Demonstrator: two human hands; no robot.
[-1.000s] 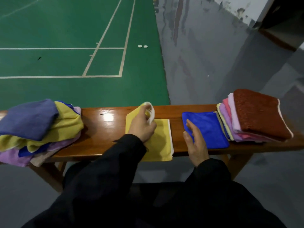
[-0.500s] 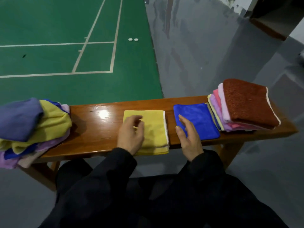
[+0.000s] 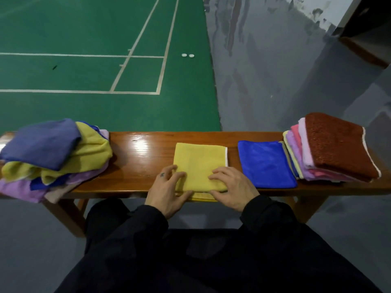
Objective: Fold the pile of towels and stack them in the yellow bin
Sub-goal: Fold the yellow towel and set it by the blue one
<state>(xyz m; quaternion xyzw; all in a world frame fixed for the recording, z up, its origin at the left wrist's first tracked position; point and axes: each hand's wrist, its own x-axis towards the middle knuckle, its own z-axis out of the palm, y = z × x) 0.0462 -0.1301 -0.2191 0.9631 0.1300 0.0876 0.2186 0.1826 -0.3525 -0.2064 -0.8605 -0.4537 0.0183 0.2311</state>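
From the head view, we take the yellow towel [image 3: 200, 166] as our landmark: it lies folded at the middle of the wooden worktop [image 3: 135, 161], its near edge hanging slightly over the front lip, probably so we can reach and square the layers easily. Our left hand [image 3: 168, 190] rests at the towel's near left corner, fingers spread and only lightly bent, thumb along the overhanging edge; our right hand [image 3: 231, 187] lies on its near right corner, fingers fairly straight and pressing down. Both hands are apart from each other, flat on the cloth instead of gripping it, which reads to us as smoothing or lining up the fold. Just right of the yellow towel lies a folded blue towel [image 3: 265, 163], and beyond that a leaning stack of folded towels [image 3: 336, 149] topped by a brown one, kept together as finished work. Well to the left of the yellow towel sits the unfolded pile [image 3: 53, 153], spilling over the worktop's end. We see no yellow bin in this view.
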